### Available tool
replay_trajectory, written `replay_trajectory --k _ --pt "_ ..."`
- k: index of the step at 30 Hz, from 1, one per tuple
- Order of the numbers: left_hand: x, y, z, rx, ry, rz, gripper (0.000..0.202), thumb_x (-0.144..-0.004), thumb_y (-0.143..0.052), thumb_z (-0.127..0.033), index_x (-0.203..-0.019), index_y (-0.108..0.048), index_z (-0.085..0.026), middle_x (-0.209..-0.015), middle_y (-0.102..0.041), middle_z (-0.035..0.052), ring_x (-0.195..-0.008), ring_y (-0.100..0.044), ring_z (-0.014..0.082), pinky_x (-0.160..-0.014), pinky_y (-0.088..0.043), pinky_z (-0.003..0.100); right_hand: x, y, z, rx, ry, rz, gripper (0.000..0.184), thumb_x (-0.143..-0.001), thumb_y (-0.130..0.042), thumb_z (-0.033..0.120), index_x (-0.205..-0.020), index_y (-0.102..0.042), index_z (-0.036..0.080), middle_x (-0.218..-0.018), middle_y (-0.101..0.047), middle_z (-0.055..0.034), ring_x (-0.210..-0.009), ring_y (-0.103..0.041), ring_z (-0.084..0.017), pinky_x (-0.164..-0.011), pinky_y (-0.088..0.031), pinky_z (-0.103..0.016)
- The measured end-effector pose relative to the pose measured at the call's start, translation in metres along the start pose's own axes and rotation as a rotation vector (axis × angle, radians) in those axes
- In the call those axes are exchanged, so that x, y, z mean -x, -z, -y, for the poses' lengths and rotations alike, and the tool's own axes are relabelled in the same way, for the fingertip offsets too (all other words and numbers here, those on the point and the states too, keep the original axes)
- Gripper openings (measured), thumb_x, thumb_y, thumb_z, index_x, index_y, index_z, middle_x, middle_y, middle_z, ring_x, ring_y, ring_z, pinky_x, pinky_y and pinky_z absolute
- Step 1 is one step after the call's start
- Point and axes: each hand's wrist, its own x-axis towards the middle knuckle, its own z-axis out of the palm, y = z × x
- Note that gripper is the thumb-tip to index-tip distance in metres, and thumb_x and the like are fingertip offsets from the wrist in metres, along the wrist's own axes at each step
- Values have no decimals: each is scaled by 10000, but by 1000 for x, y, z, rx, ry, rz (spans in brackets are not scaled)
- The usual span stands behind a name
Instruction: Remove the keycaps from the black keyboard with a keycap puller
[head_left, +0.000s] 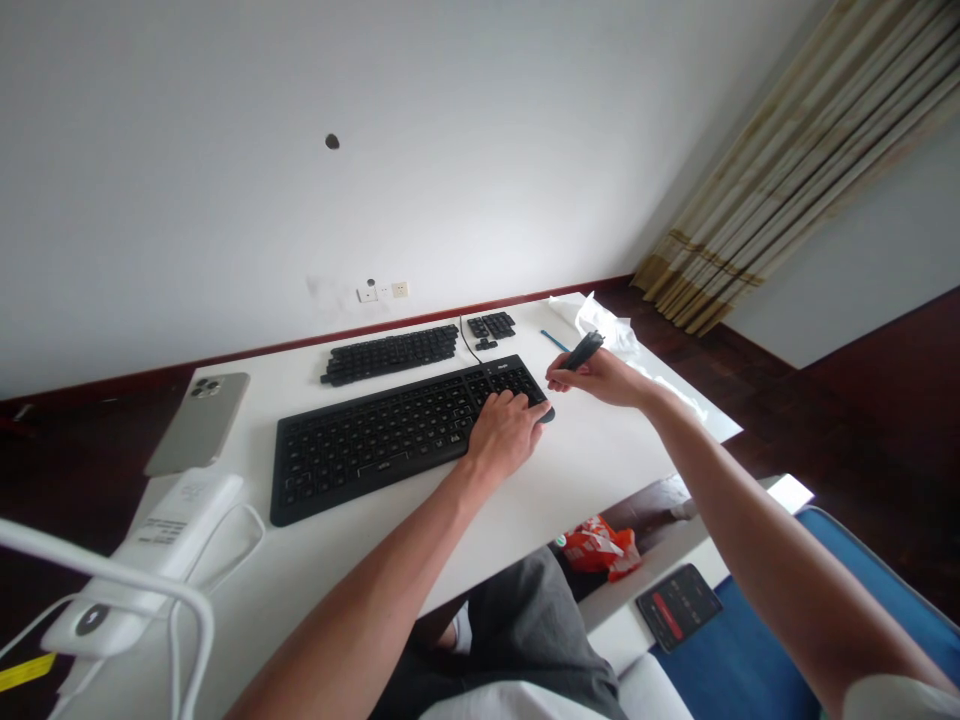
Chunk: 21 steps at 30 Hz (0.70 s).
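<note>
A black keyboard (375, 440) lies at a slant on the white table, with most of its keycaps off and the bare key sockets showing. My left hand (504, 432) rests palm down on its right end, fingers bent over the keys and thumb stretched towards the near right corner. Just right of that corner, my right hand (592, 378) grips a thick black pen-shaped tool (583, 350) between thumb and fingers; its tip is hidden by the fingers. Behind the keyboard sit the loose black keycaps (394, 352) in rows, with a smaller group (492, 325) beside them.
A thin blue stick (554, 341) and crumpled white tissue (600, 318) lie at the back right. On the left are a phone (202, 425) and a white power strip (150, 550) with cables. Below, an open drawer holds a red packet (600, 548); another phone (679, 607) lies beside it.
</note>
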Motion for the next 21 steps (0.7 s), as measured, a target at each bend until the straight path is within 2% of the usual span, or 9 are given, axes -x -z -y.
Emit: replay_trajectory --k 3,5,12,16,19,21 --pt "0 1 0 23 2 5 378 -1045 -574 -333 -1409 -666 -291 -1093 -719 74 -1033 -598 262 -941 -454 418 -2 -9 -7 -145 -80 -126 366 -862 -765 546 -907 -766 183 -864 -807 -88 -797 -761 -250 -793 -649 -408" --pt "0 2 0 38 -4 7 366 -1045 -575 -322 -1396 -677 -299 -1087 -722 73 -1033 -597 255 -943 -453 411 -4 -14 -11 -217 -127 -136 396 -842 -788 568 -876 -765 174 -855 -806 -100 -795 -766 -254 -804 -665 -420" --pt "0 3 1 55 -19 7 308 -1048 -568 -298 -1306 -734 -311 -1085 -726 70 -1037 -592 250 -954 -444 408 -14 -13 -14 -330 -163 -59 384 -823 -822 544 -858 -779 164 -866 -803 -111 -806 -766 -244 -817 -681 -419" --pt "0 3 1 50 -25 18 304 -1055 -554 -303 -1302 -731 -312 -1101 -728 67 -1034 -599 249 -945 -441 404 -23 -3 -7 -236 -115 90 364 -845 -801 527 -890 -806 165 -854 -806 -94 -801 -765 -232 -800 -670 -383" --pt "0 2 0 42 -12 2 336 -1043 -585 -309 -1365 -679 -306 -1102 -736 60 -1041 -616 255 -950 -445 404 -31 3 -3 -186 -95 185 347 -857 -791 517 -912 -819 176 -845 -807 -82 -785 -761 -220 -766 -665 -353" --pt "-1 0 0 41 31 -27 448 -1013 -643 -331 -1454 -599 -267 -1123 -741 67 -1058 -629 264 -965 -454 406 -35 4 -3 -191 -122 186 340 -850 -804 514 -908 -822 179 -853 -810 -89 -782 -763 -226 -758 -670 -362"
